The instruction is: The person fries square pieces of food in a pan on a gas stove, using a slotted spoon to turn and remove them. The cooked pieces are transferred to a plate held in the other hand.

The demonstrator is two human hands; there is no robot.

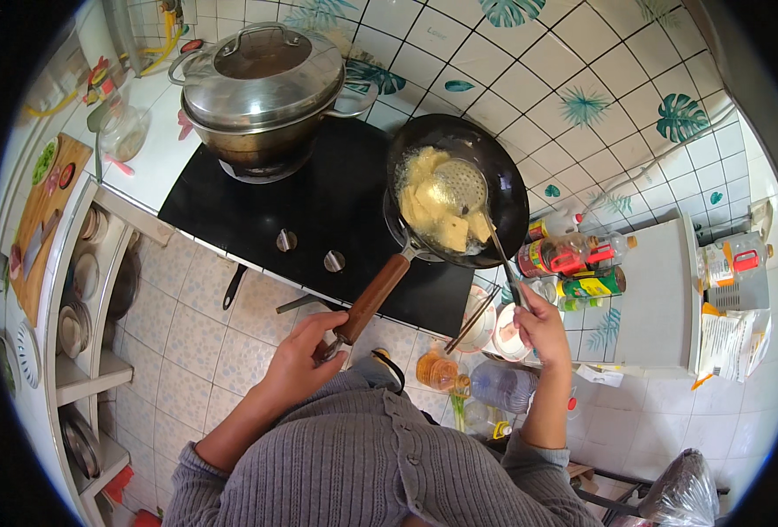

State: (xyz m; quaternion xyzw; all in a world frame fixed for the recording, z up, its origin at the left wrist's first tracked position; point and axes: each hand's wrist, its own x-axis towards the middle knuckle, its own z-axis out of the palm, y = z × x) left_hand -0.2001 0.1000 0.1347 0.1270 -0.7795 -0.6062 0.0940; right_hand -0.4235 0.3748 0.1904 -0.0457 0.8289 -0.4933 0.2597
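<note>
A black wok (501,158) sits on the right side of the gas stove, with yellow slices (453,232), perhaps tofu, frying in bubbling oil. My left hand (307,352) is around the end of the wok's brown wooden handle (377,296). In my right hand (542,324) is the dark handle of a metal skimmer (460,184). The skimmer's perforated head rests among the slices inside the wok, tilted, its rim partly over them.
A large lidded steel pot (264,99) stands on the left burner. Right of the stove are sauce bottles (550,255), plates (478,323) and chopsticks (473,319). A cutting board (50,217) with a cleaver (38,244) lies at far left. Plastic bottles (502,387) stand below.
</note>
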